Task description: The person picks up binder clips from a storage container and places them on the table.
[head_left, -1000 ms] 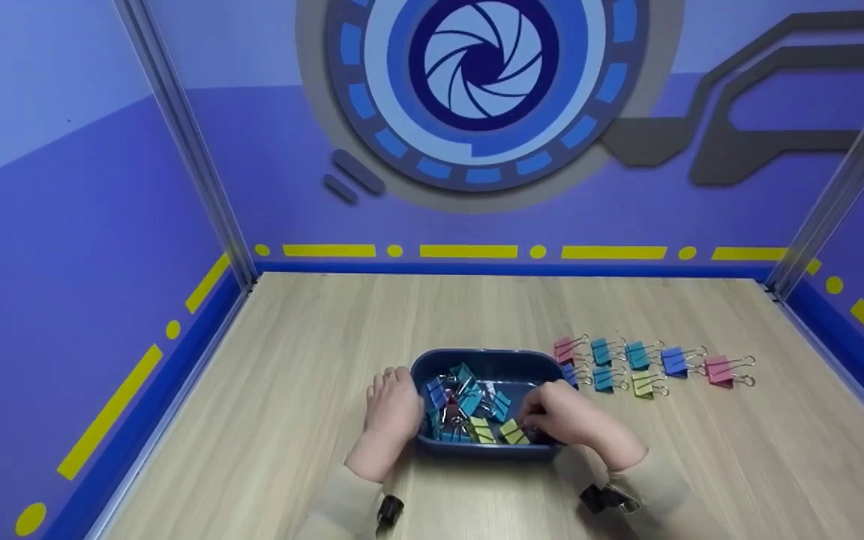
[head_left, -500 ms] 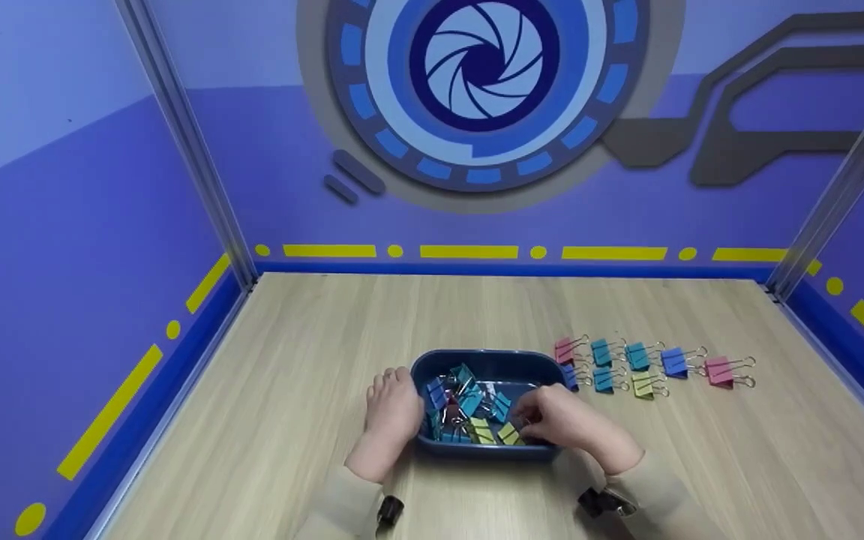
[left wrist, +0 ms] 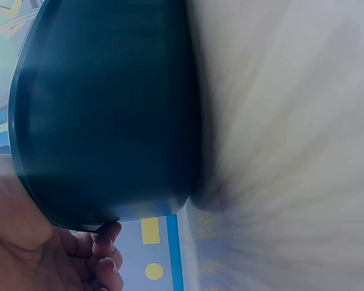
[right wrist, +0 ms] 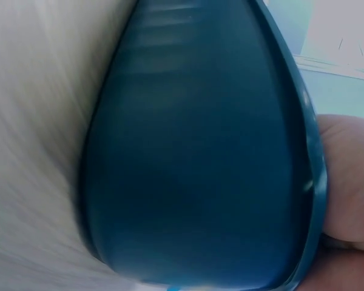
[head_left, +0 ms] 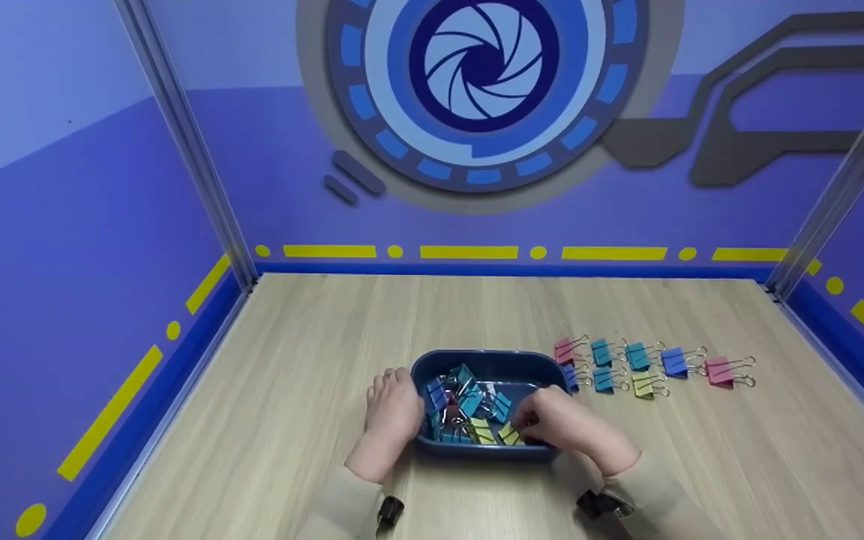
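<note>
A dark blue plastic box (head_left: pixel 488 451) stands on the table with several binder clips inside, mostly teal ones, plus blue and yellow. My left hand (head_left: pixel 394 405) holds the box's left end; in the left wrist view its thumb lies over the rim and its fingers are loosely bent past the corner. My right hand (head_left: pixel 552 416) reaches over the right rim with fingers bent. Its fingertips pinch a yellow binder clip (head_left: pixel 508 434) near the box's front wall, the clip partly hidden by them. Another yellow binder clip (head_left: pixel 481 431) lies just left of it.
Right of the box, binder clips lie in two rows on the table (head_left: pixel 312 322), among them a teal clip (head_left: pixel 638 356), a blue clip (head_left: pixel 674 361) and a pink clip (head_left: pixel 718 370). Printed blue panels (head_left: pixel 402 217) enclose the back and sides.
My right hand has shifted slightly left inside the box. The yellow clip at its fingertips has moved a little left and turned. My left hand and the box have stayed put.
</note>
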Available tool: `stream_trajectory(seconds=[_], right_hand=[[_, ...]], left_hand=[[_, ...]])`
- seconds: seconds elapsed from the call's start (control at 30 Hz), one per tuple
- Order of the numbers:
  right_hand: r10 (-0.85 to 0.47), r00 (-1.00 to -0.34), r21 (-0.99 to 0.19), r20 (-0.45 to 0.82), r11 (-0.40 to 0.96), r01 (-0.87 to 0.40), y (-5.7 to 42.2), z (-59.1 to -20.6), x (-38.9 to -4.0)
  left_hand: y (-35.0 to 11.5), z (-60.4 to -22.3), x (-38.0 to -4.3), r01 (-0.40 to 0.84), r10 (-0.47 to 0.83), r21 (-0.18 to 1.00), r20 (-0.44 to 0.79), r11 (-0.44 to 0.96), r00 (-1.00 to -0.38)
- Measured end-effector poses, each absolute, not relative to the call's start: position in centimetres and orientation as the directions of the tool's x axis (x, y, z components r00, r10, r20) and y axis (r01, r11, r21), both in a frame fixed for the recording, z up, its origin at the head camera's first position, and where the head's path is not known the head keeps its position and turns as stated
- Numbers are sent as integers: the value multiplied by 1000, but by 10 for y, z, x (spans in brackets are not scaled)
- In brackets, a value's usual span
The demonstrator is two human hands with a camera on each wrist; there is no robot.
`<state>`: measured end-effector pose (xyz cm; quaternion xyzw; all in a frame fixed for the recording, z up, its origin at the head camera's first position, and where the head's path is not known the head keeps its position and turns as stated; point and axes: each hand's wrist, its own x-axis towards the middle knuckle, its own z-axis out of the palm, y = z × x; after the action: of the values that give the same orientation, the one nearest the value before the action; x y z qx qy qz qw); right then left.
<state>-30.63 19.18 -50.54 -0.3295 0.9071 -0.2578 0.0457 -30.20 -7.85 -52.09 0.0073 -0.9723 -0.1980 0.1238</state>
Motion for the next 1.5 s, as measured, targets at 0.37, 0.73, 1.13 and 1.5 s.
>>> stream_trajectory(seconds=[0.37, 0.73, 1.13, 1.5], right_hand=[[-617, -769, -520, 170, 606, -602, 199, -502, -311], [-555, -817, -592, 156, 610, -527, 224, -475, -313], [-356, -918, -595, 173, 705, -386, 280, -437, -308], [-170, -983, -599, 68, 781, -177, 339, -425, -304]], left_hand=[[-78, -521, -301, 37, -65, 386, 248, 922, -967], [-78, -522, -301, 44, -66, 380, 272, 924, -960], [-77, -521, -301, 47, -51, 339, 274, 940, -960], [-75, -521, -298, 44, -49, 280, 315, 959, -948]])
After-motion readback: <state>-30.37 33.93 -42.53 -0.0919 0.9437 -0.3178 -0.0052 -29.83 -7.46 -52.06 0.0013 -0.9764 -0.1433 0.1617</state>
